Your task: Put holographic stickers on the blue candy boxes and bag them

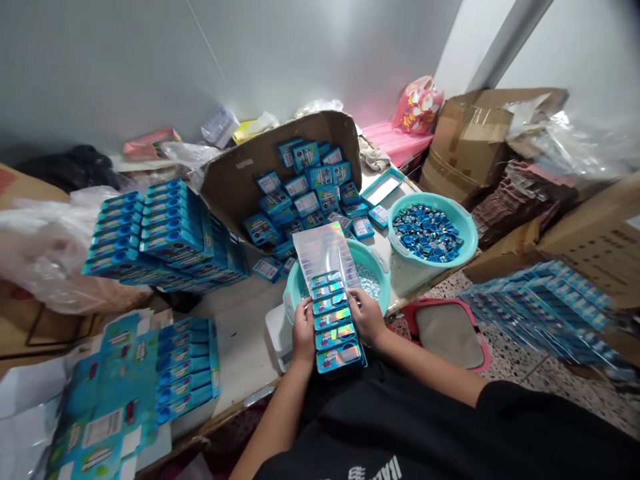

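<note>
Between my two hands is a row of several small blue printed boxes (334,339), stacked face to face. A shiny clear plastic sleeve (324,250) with rainbow glints extends from the row's far end; how far it wraps the boxes I cannot tell. My left hand (303,333) is closed along the left side of the row, and my right hand (367,316) grips the right side. Just beyond them sits a turquoise basin (384,270) holding small pale pieces, partly hidden by the sleeve. Loose blue boxes (305,193) spill from a tipped cardboard carton (223,177) behind it.
Right of centre, another turquoise basin (470,233) holds blue-and-silver pieces. Stacked blue boxes (170,227) stand on the left, above a flat printed card sheet (107,393) and a filled display box (187,367). A pink-rimmed stool (450,333) and wrapped packs (545,313) are on the right.
</note>
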Action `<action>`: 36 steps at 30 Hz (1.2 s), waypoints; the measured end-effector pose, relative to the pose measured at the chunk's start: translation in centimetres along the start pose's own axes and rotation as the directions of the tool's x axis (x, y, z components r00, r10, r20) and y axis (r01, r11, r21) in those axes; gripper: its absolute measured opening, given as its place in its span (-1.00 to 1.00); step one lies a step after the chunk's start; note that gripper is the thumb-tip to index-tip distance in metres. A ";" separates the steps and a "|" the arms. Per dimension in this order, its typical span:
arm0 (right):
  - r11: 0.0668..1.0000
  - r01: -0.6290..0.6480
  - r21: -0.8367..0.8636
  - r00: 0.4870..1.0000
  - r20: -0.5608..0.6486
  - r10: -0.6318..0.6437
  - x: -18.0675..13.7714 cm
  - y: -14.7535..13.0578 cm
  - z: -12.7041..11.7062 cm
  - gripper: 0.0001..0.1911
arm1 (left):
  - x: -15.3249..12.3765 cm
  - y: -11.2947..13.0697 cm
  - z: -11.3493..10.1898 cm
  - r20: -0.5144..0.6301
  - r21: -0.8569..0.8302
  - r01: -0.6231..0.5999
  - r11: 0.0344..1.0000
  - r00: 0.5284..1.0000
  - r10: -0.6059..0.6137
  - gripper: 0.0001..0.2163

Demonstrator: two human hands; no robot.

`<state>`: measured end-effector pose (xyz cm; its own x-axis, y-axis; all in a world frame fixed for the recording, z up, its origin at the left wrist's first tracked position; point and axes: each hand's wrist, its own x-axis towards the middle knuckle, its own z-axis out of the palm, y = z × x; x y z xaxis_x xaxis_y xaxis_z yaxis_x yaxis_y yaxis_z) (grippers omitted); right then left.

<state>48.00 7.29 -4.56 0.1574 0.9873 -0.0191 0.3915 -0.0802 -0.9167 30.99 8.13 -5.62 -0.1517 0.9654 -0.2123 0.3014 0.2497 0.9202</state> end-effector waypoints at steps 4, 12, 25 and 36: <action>0.998 0.001 -0.059 0.996 0.092 0.004 0.6 1.2 -0.2 -0.73 | 0.0 0.1 0.1 -0.028 0.086 -0.008 0.996 1.000 0.010 -0.67; 0.997 0.065 0.046 0.988 0.134 -0.071 0.0 1.8 -1.1 -0.74 | -2.7 0.6 -0.1 -0.133 0.181 -0.110 0.977 0.982 0.135 -0.66; 0.951 0.269 0.150 0.959 0.049 -0.279 -1.6 2.5 -1.8 -0.85 | -6.1 -1.0 -0.2 -0.117 0.219 -0.273 0.937 0.946 0.303 -0.69; 0.920 0.385 0.072 0.900 0.190 -0.392 -4.0 2.8 -4.9 -0.85 | -8.6 -0.6 -1.5 0.023 0.260 -0.392 0.882 0.916 0.401 -0.76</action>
<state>52.94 2.49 -5.09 -0.1844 0.9461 0.2662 0.3553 0.3167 -0.8795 30.73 -0.48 -3.85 0.0031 0.9860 0.1667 0.5702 -0.1387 0.8097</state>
